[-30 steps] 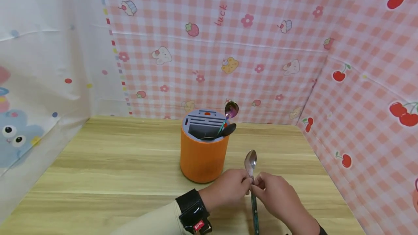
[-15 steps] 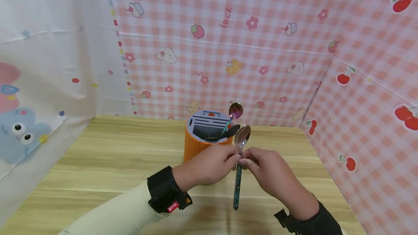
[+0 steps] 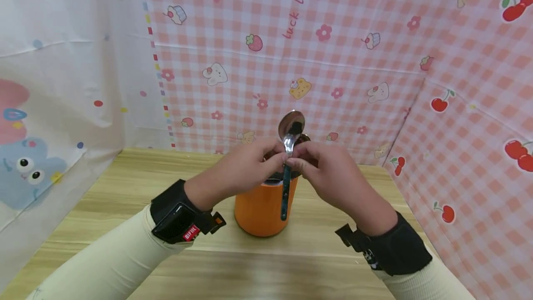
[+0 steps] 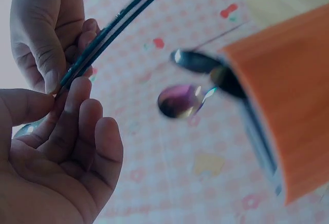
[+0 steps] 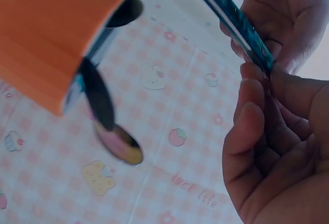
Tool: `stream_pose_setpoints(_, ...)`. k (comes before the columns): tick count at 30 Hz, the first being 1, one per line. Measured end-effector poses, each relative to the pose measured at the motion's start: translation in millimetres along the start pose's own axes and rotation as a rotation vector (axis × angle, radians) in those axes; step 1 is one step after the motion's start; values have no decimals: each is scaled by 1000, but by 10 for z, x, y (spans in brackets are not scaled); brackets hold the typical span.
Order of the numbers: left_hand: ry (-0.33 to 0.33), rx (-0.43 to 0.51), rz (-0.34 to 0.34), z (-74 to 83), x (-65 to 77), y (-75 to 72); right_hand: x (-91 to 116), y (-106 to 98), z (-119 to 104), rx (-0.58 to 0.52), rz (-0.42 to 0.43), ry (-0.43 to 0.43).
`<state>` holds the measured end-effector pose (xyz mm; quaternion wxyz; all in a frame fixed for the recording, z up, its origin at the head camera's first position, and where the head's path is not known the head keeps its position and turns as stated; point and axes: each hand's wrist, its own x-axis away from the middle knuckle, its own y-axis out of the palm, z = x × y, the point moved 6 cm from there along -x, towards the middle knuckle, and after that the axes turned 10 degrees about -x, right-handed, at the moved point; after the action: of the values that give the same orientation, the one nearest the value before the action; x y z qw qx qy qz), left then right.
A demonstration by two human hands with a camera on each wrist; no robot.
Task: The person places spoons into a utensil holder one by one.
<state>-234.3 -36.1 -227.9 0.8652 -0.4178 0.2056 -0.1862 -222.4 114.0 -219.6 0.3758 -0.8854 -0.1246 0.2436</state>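
A metal spoon with a dark green riveted handle (image 3: 286, 193) is held upright, bowl (image 3: 291, 126) at the top, overlapping the orange utensil holder (image 3: 259, 212) in the head view. My left hand (image 3: 243, 166) pinches it near the neck from the left, and my right hand (image 3: 335, 175) pinches it at the same place from the right. Both wrist views show the thumbs and fingertips meeting on the green handle (image 4: 121, 26). From the holder's mouth stick an iridescent spoon (image 4: 177, 100) and a black spoon (image 5: 99, 93); my hands mostly hide that mouth in the head view.
The holder stands on a wood-grain table (image 3: 200, 272). Behind it hangs a pink checked cloth (image 3: 233, 82), with a cherry-print cloth (image 3: 479, 152) on the right and a white one (image 3: 83, 73) on the left. Another dark spoon (image 5: 128, 12) shows at the holder's rim.
Both hands have lifted the spoon from low at the right of the holder, up and leftward to in front of it. The pinch at the neck stays; the holder stands in place.
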Motion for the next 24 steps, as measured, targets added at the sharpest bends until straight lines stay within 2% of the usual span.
stream_pose_setpoints(7,97,-69,198,18,40,-366,-209,2,-213,-34,110,-128)
stream_pose_setpoints(10,99,-89,245,-16,21,-445,-297,23,-215,-72,149,-139)
stream_pose_setpoints(16,18,-94,229,-203,-62,-462,-494,151,-94,-101,159,-128)
stream_pose_setpoints(20,-22,-99,215,-337,-122,-432,-605,266,-3,-99,120,-114)
stream_pose_setpoints(24,-36,-95,168,-449,-175,-343,-645,382,120,-99,63,-48)
